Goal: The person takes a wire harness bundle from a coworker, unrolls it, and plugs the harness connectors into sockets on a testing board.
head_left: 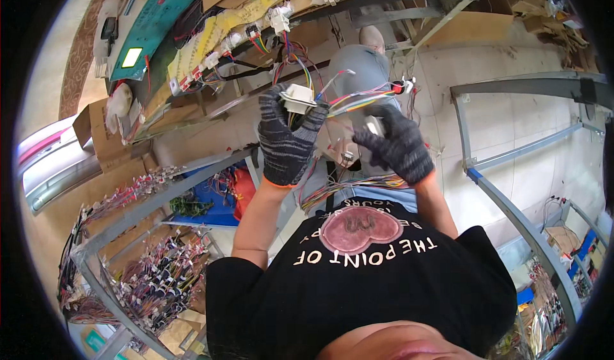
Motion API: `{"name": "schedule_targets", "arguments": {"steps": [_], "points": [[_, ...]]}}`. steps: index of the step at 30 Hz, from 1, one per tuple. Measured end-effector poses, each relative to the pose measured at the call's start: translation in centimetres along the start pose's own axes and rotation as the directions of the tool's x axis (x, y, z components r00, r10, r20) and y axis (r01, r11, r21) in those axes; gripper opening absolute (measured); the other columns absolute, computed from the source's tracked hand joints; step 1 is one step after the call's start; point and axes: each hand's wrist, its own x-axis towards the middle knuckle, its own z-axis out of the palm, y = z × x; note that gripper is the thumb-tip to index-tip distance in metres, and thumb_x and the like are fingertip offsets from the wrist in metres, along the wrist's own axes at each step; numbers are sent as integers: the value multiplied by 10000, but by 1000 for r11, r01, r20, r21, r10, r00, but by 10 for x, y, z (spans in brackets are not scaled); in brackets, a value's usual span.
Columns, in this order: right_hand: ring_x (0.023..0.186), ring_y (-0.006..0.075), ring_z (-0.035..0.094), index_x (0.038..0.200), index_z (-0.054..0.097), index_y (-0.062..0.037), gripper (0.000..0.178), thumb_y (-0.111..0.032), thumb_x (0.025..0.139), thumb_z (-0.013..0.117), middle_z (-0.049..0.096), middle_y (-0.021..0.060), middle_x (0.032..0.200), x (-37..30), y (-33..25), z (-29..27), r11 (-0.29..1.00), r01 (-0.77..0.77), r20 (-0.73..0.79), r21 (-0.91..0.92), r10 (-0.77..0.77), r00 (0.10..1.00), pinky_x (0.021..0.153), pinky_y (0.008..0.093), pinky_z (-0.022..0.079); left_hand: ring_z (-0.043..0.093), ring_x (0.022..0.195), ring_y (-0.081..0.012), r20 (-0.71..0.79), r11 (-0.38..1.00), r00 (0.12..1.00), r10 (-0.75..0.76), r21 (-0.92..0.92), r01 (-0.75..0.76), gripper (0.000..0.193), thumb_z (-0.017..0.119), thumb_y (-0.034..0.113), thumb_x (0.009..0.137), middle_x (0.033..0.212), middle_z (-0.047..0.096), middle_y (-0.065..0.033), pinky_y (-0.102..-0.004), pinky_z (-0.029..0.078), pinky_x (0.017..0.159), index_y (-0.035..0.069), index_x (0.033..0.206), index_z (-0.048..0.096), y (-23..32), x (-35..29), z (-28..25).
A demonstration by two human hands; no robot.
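Note:
My left hand (289,144), in a dark striped knit glove, is closed around a white plastic connector (299,96), held upright between thumb and fingers. From it a bundle of coloured wires (363,100) runs right, ending near a small red and white connector (404,86). My right hand (400,144), gloved the same way, has its fingers curled about a small white connector (375,126); its fingertips are slightly blurred. More coloured wires (371,182) lie across my lap. Beyond my left hand, wires hang from a white connector (279,19) on the board.
A long board with yellow tape (231,29) carries several white connectors along the far side. At far left stands a teal box (160,31) with a lit screen. Metal frames (531,146) stand right and left. Wire harnesses (163,273) hang at lower left, near a blue tray (203,214).

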Motion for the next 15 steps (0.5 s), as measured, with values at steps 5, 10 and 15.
{"name": "schedule_targets", "arguments": {"steps": [5, 10, 15], "points": [[756, 181, 582, 1000, 488, -32, 404, -124, 679, 715, 579, 109, 846, 14, -32, -32, 958, 200, -257, -207, -250, 933, 649, 289, 469, 571, 651, -198, 10, 998, 998, 59, 25, -59, 363, 690, 125, 716, 795, 586, -77, -294, 463, 638, 43, 995, 472, -2, 6, 21], [707, 94, 538, 1011, 504, -22, 293, -32, 748, 631, 564, 36, 852, 90, -21, -33, 825, 173, -195, 538, -77, 978, 556, 222, 446, 578, 638, -226, 135, 991, 990, -50, -114, 66, 283, 546, 282, 832, 741, 604, -113, -328, 448, 593, 14, 923, 553, -9, 19, 47], [792, 74, 520, 1033, 510, -31, 273, -29, 774, 598, 565, 10, 905, 116, -16, -31, 854, 230, -172, 467, -168, 971, 636, 198, 431, 593, 699, -231, -81, 993, 991, 103, 58, -98, 397, 413, 398, 880, 844, 601, -155, -348, 466, 593, 45, 1032, 508, -79, 21, 85]]}}
